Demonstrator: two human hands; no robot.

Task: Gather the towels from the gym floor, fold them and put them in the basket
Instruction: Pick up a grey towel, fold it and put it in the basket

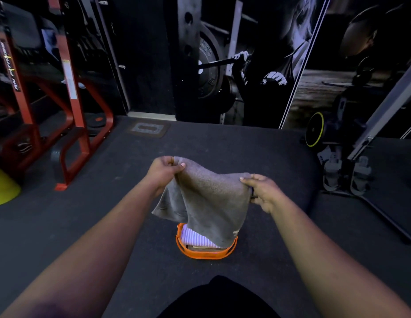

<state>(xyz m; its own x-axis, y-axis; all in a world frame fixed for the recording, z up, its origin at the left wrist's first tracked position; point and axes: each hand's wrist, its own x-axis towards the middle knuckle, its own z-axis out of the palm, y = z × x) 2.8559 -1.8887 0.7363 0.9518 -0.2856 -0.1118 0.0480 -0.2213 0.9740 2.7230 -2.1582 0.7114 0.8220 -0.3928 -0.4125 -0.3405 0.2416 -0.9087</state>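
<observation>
A grey towel (209,198) hangs in the air between both hands, folded over with its lower edge drooping. My left hand (164,169) pinches its upper left corner. My right hand (262,191) pinches the upper right corner. Directly below stands an orange basket (206,253) on the dark gym floor. Inside it lies a folded white striped towel (197,238) on top of another folded one. The grey towel's lower edge covers the basket's far right part.
A red steel rack (73,125) stands at the left with a yellow cone (3,189) beside it. A rowing machine (351,157) with a yellow-rimmed wheel sits at the right. A wall poster and a weight plate stand behind. Dark rubber flooring surrounds the basket.
</observation>
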